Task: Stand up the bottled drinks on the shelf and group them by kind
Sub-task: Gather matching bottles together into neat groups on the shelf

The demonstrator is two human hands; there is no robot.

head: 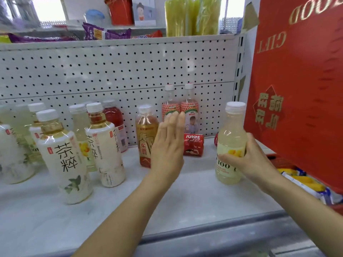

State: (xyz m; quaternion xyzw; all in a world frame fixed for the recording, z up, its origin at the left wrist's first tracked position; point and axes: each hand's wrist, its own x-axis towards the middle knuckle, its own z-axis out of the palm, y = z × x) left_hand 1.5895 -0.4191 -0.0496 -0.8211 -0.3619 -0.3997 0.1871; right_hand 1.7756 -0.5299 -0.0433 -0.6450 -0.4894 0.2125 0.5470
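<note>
Shelf (200, 184) shows between left hand (167, 147) and lemon bottle (232, 136) gripped by right hand (255, 162)

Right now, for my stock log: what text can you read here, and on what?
"JUICE": red drink lying on its side.
"100": pale yellow bottle held by the right hand.
"茶粹": front white tea bottle.
"GIFT", upside down: red box.
Smaller print on the other labels is too blurred.
</note>
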